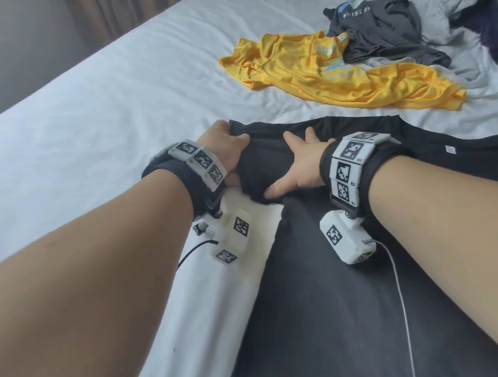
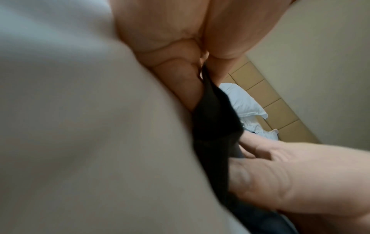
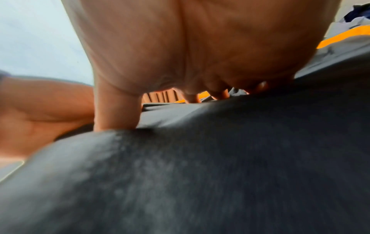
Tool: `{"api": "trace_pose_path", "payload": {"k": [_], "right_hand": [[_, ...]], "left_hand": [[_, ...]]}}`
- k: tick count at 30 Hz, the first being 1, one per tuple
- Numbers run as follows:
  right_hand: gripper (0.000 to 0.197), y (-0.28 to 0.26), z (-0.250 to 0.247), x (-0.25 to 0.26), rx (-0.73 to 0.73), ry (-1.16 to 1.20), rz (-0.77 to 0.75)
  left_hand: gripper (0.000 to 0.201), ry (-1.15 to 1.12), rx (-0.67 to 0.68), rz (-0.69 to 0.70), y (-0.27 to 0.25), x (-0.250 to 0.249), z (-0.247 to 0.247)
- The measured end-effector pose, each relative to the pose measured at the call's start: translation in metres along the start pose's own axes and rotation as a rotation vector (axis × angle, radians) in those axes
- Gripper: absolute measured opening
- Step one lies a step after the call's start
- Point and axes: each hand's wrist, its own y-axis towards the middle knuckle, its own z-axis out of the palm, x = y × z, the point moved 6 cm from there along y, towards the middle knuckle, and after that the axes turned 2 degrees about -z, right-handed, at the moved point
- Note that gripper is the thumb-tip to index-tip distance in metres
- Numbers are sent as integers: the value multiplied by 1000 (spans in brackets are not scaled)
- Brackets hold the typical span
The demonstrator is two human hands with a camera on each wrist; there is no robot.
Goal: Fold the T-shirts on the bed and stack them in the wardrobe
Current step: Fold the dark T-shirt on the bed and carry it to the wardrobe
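Left hand (image 1: 225,148): fingers curled over the upper left corner of the black T-shirt (image 1: 327,287), thumb beneath, cloth pinched between them; grip confirmed in the left wrist view, dark fabric (image 2: 212,120) clamped between thumb and fingers. Right hand (image 1: 297,165): flat, fingers straight and spread, palm down on the same sleeve area just beside the left hand, thumb touching the sleeve's lower edge. Nothing gripped; pressing only. Right wrist view: palm (image 3: 200,47) close over dark cloth, fingertips touching it.

Black T-shirt: spread flat on the bed (image 1: 82,113), nearest the person, running under both forearms. Soft matt knit, faintly flecked up close, small white tag near the right side. Left sleeve bunched and raised between the two hands.

Beyond, well apart: yellow T-shirt (image 1: 321,72), thin, slightly shiny, crumpled, pale print on the chest. Touching its far edge: dark grey T-shirt (image 1: 384,29), crumpled, white lettering. Far right: dark purple garment (image 1: 494,31) among rumpled grey sheet. Bed sheet white, smooth, lightly creased.
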Motion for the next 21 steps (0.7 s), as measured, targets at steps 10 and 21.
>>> {"api": "trace_pose_path", "payload": {"k": [10,21], "right_hand": [[37,-60,-23,-84,-226,1302,69],[48,-79,18,-118,-185,1606,116]], "left_hand": [[39,710,-38,324,-64,-107,50],[14,405,342,-43,-97,-68,80]]}}
